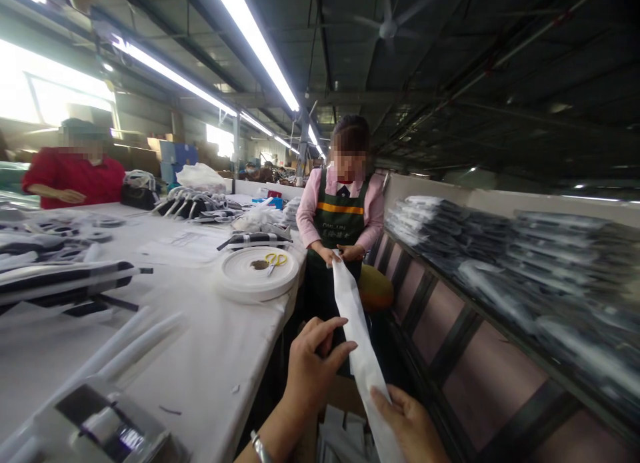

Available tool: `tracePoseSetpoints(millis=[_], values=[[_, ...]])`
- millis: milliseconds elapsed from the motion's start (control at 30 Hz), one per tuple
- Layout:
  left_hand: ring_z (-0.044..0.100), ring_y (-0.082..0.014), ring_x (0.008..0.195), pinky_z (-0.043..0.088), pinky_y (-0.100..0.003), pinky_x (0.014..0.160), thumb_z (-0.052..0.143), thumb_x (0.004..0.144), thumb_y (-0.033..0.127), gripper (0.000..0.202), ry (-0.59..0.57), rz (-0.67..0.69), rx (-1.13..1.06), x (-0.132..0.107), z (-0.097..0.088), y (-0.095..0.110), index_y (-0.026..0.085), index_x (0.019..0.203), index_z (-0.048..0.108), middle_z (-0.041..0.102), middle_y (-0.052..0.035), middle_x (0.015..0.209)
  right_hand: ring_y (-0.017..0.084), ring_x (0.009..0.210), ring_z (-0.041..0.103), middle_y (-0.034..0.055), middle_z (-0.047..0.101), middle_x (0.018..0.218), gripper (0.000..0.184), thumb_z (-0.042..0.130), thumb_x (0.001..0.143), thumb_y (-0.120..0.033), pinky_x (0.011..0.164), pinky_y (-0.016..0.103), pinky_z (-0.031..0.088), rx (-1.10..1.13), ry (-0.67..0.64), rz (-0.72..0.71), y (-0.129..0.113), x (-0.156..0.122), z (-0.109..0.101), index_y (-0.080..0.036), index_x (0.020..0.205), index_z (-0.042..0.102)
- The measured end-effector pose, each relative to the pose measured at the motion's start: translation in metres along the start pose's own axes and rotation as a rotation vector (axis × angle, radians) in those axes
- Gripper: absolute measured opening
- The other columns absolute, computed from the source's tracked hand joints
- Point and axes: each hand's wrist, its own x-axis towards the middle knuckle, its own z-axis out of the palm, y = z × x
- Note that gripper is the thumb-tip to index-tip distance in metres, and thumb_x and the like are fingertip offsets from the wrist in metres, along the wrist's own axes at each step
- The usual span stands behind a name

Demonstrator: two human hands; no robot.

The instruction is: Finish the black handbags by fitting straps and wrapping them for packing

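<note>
A long white strip (361, 336) stretches between a co-worker's hands (340, 255) and my right hand (407, 423). My right hand is closed on its near part, thumb on top. My left hand (317, 356) is beside the strip's left edge, thumb and forefinger apart, holding nothing; its other fingers are curled and partly hidden. Whether its fingertips touch the strip, I cannot tell. Under the strip, pale cut pieces (340, 433) lie in a box.
The white-covered table (210, 346) on my left carries a large white roll (235, 274) with yellow-handled scissors (275, 263), a tape dispenser (100, 426) and black-and-white bundles (65, 279). Wrapped stacks (555, 256) fill the shelf at right. Another person in red (75, 173) sits across the table.
</note>
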Motion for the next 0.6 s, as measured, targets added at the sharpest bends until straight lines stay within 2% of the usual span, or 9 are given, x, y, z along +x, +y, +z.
tracePoseSetpoints(millis=[133,267,333,400,467,600], values=[[0.045,-0.0124,0.062,0.039,-0.023,0.062,0.079,0.077,0.028,0.025,-0.014,-0.062,-0.034,0.002,0.001,-0.008,0.026,0.102,0.076,0.042,0.0048,0.066,0.029,0.084,0.072,0.0086,0.078,0.086,0.054,0.078,0.068,-0.061,0.078,0.032,0.054,-0.003,-0.007,0.012,-0.002,-0.001,-0.001,-0.014,0.095,0.077],[0.053,-0.0143,0.075,0.044,-0.024,0.072,0.079,0.074,0.038,0.043,0.036,-0.388,-0.2,0.0,0.017,-0.038,0.023,0.113,0.069,0.053,0.0012,0.082,0.029,0.09,0.071,0.0079,0.078,0.088,0.051,0.076,0.071,-0.06,0.082,0.031,0.053,-0.002,0.014,-0.007,-0.004,-0.001,0.001,-0.015,0.095,0.076],[0.057,-0.0168,0.077,0.047,-0.026,0.068,0.08,0.071,0.045,0.056,0.019,-0.533,-0.262,-0.004,0.032,-0.056,0.015,0.116,0.063,0.058,-0.0029,0.086,0.029,0.089,0.071,0.0074,0.078,0.087,0.05,0.075,0.072,-0.059,0.08,0.032,0.054,-0.028,0.015,-0.022,-0.004,-0.001,0.002,-0.015,0.094,0.076],[0.059,-0.0182,0.067,0.047,-0.027,0.056,0.082,0.063,0.052,0.065,-0.054,-0.648,-0.327,-0.011,0.047,-0.069,0.01,0.108,0.061,0.061,-0.0049,0.078,0.028,0.082,0.07,0.0065,0.077,0.082,0.048,0.075,0.071,-0.059,0.075,0.032,0.054,-0.051,0.018,-0.032,-0.004,-0.002,0.003,-0.015,0.092,0.076],[0.058,-0.0167,0.056,0.044,-0.025,0.049,0.086,0.055,0.055,0.07,-0.119,-0.73,-0.411,-0.019,0.057,-0.074,0.009,0.101,0.059,0.061,-0.0027,0.067,0.024,0.069,0.068,0.005,0.074,0.072,0.047,0.078,0.068,-0.057,0.065,0.03,0.053,-0.07,0.038,-0.03,-0.001,-0.002,0.003,-0.015,0.089,0.075],[0.055,-0.0107,0.052,0.044,-0.022,0.053,0.089,0.05,0.055,0.074,-0.135,-0.792,-0.525,-0.033,0.055,-0.069,0.013,0.102,0.057,0.061,0.0014,0.064,0.018,0.051,0.058,0.0036,0.067,0.059,0.045,0.074,0.072,-0.058,0.047,0.026,0.044,-0.088,0.114,-0.026,0.008,0.0,0.005,-0.014,0.082,0.074]])
